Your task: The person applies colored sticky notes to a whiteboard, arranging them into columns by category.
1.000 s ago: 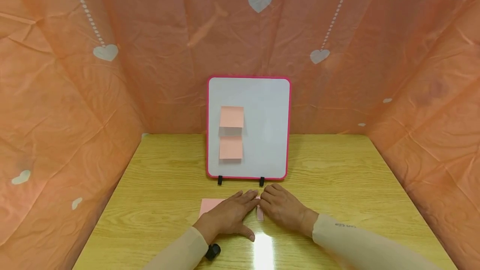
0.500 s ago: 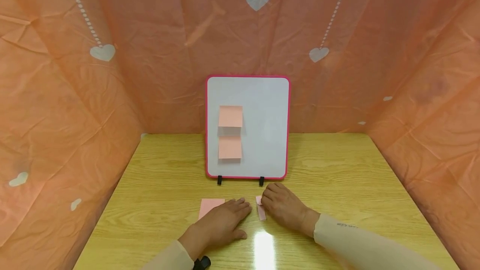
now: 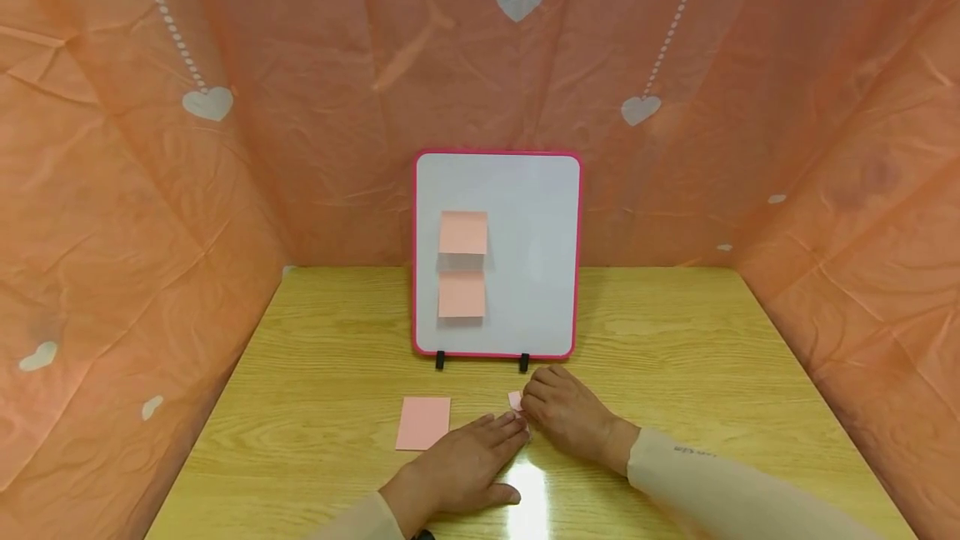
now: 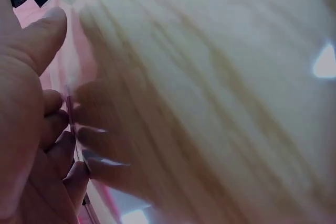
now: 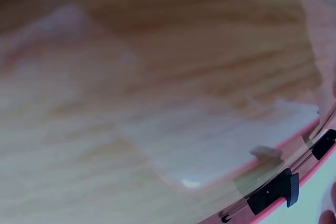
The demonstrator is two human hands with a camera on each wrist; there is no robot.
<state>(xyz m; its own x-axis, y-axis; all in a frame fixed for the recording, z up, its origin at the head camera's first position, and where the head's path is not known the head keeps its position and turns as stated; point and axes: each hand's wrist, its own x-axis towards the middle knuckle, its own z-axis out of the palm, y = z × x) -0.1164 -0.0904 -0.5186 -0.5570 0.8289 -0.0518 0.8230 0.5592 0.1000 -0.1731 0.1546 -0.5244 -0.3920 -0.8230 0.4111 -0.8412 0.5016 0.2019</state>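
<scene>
On the table lies a small strip of pink paper (image 3: pixel 514 400), partly covered by both hands. My left hand (image 3: pixel 467 465) lies flat with straight fingers, its fingertips over the near end of the strip. At the strip's right side my right hand (image 3: pixel 568 413) has curled fingers, pinching the paper, with its fingertips mostly hidden. To the left, a square pink sticky note (image 3: pixel 423 423) rests flat. The left wrist view shows the left palm (image 4: pixel 21 129) edge-on to the table. Only a bit of fingertip (image 5: pixel 327 217) shows at the right wrist view's edge.
Behind the hands stands a whiteboard (image 3: pixel 532 273) with a pink frame on black feet (image 3: pixel 523 362). An upper sticky note (image 3: pixel 462 232) and a lower one (image 3: pixel 461 294) hang on its left half. Orange cloth (image 3: pixel 360 90) with white hearts encloses the wooden table (image 3: pixel 675 340).
My left hand first drew back left off the paper, then slid right onto its near end, uncovering the square note. The strip turned slightly; my right hand stayed nearly in place.
</scene>
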